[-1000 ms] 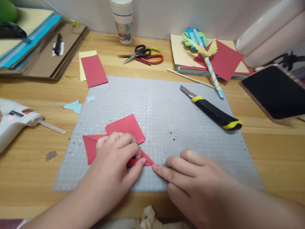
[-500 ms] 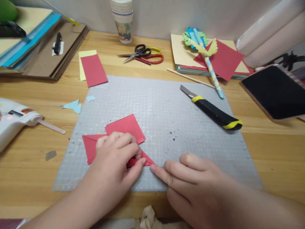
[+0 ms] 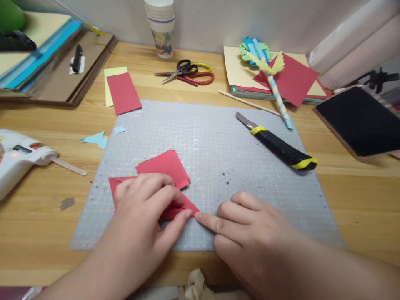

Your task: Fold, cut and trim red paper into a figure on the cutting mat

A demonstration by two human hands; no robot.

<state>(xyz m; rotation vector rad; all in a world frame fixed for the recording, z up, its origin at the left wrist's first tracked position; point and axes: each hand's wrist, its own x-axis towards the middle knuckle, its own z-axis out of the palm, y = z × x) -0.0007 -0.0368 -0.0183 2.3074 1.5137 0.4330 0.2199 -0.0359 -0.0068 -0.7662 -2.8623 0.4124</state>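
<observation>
A folded red paper (image 3: 187, 204) lies on the grey cutting mat (image 3: 200, 137), drawn out to a point on its right side. My left hand (image 3: 150, 208) covers most of it, curled fingers on top and the thumb at the near edge. The part under the palm is hidden. At the pointed corner, the index fingertip of my right hand (image 3: 246, 229) presses the paper while its other fingers are curled in. Just beyond my left hand sits a small stack of red paper squares (image 3: 167, 164).
A utility knife (image 3: 278, 146) with its blade out lies right on the mat. Scissors (image 3: 184, 73) and paper cups (image 3: 162, 33) stand behind. At left are a glue gun (image 3: 25, 154) and blue scraps (image 3: 96, 138); at right, a tablet (image 3: 359, 121) and a paper flower (image 3: 276, 89).
Both hands have shifted slightly left. More of the fold beside my left thumb shows, and my right index fingertip now rests on the paper's pointed corner.
</observation>
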